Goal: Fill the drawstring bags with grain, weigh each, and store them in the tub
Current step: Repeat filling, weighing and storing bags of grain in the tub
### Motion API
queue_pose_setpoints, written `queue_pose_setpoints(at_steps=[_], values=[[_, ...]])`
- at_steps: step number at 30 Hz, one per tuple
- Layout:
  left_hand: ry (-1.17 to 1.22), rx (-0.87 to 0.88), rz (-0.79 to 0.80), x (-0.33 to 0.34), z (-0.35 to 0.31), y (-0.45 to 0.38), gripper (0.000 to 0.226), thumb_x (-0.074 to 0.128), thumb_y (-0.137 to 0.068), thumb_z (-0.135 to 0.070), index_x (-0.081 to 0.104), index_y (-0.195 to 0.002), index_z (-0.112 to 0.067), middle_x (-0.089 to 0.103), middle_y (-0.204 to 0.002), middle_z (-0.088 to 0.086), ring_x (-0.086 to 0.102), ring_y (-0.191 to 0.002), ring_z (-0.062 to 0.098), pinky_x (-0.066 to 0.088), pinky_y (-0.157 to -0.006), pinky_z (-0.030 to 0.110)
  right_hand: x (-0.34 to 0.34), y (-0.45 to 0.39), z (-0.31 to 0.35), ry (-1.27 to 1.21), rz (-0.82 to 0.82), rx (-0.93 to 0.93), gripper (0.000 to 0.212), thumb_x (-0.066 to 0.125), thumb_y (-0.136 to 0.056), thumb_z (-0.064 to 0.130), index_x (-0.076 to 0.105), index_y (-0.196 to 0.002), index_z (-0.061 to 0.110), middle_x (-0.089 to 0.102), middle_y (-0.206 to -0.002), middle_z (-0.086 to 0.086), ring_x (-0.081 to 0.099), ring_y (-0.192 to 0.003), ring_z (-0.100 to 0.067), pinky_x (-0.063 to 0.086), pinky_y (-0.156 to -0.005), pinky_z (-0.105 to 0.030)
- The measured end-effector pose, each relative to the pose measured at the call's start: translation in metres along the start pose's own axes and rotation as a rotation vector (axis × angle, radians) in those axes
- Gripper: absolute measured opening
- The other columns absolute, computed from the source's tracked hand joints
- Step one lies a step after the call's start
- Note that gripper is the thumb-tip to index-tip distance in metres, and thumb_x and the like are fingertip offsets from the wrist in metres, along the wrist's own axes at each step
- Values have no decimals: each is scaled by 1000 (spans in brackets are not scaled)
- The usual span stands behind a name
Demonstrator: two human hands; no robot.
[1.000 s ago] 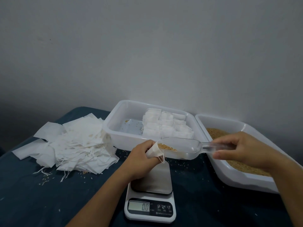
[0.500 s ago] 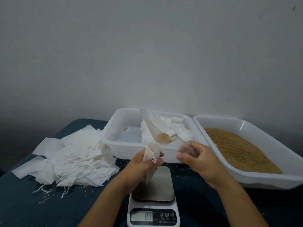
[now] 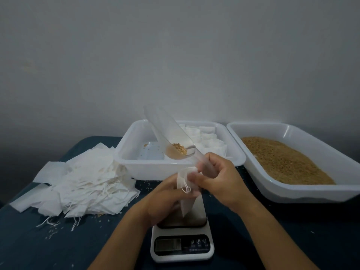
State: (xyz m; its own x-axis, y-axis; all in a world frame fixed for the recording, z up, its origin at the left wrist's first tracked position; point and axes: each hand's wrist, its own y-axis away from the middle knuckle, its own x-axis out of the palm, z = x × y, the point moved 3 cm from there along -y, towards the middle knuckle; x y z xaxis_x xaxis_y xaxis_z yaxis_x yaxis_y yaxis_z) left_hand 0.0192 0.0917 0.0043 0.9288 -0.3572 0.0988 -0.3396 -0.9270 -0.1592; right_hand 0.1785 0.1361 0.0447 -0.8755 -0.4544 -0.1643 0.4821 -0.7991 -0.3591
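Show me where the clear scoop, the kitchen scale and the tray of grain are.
clear scoop (image 3: 171, 133), head view, on its clear bowl.
kitchen scale (image 3: 182, 258), head view, on its white front edge.
tray of grain (image 3: 311, 193), head view, on its near wall.

A dark blue desk (image 3: 292, 240) carries everything. On its left lies a loose heap of empty white bags (image 3: 85, 184) with strings trailing, and scattered grains (image 3: 52, 232) lie near it. At the back stands a white tub (image 3: 148, 168), with a white tray (image 3: 303, 193) of grain just beside it on the right. A scale (image 3: 182, 248) sits at the front.
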Motion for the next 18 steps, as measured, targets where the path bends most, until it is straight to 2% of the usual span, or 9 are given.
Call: queue_pose_setpoints(at_steps=[2, 5, 7, 10, 13, 15, 18], values=[[-82, 63, -110, -4, -2, -3, 40, 83, -85, -32, 69, -120, -18, 71, -107, 6, 66, -100, 22, 53, -83, 34, -2, 1, 0, 35, -66, -28, 30, 89, -77, 40, 64, -80, 24, 64, -72, 5, 62, -67, -10, 54, -62, -27], [-171, 113, -274, -9, -4, -5, 34, 83, -82, -42, 74, -112, -28, 76, -103, 6, 72, -94, 22, 57, -80, 30, -7, 2, -3, 15, -136, -48, 27, 89, -81, 31, 64, -78, 24, 64, -72, 7, 62, -66, -8, 54, -58, -25], [-280, 155, -352, -10, -2, -7, 20, 77, -90, -45, 78, -100, -28, 75, -92, 6, 69, -86, 17, 54, -78, 31, -9, 2, -9, 1, -156, -46, 27, 89, -84, 27, 63, -79, 21, 63, -72, 7, 61, -67, -8, 54, -58, -26], [-311, 184, -408, -10, 0, -9, 21, 69, -99, -38, 78, -90, -21, 72, -84, 8, 62, -78, 17, 50, -76, 35, -12, 3, -16, 4, -178, -19, 28, 89, -83, 33, 62, -78, 25, 60, -68, 11, 56, -64, -3, 49, -58, -19], [-300, 156, -428, -12, 0, -7, 19, 67, -101, -34, 80, -100, -19, 76, -93, 13, 69, -87, 37, 56, -86, 51, -17, 6, -22, 12, -165, 20, 26, 89, -81, 40, 65, -80, 29, 62, -70, 12, 56, -62, -2, 48, -57, -17], [-301, 127, -457, -14, 1, -7, 20, 65, -102, -30, 81, -104, -17, 78, -99, 12, 71, -100, 41, 56, -95, 59, -18, 7, -27, 37, -134, 41, 29, 90, -78, 42, 67, -84, 25, 65, -73, 6, 61, -68, -7, 52, -61, -22], [-300, 64, -469, -19, 5, -8, 25, 60, -105, -28, 81, -99, -17, 78, -99, 16, 74, -97, 35, 55, -98, 61, -15, 8, -34, 98, -151, 67, 31, 91, -80, 32, 65, -85, 16, 70, -81, -10, 69, -76, -24, 60, -72, -45]])
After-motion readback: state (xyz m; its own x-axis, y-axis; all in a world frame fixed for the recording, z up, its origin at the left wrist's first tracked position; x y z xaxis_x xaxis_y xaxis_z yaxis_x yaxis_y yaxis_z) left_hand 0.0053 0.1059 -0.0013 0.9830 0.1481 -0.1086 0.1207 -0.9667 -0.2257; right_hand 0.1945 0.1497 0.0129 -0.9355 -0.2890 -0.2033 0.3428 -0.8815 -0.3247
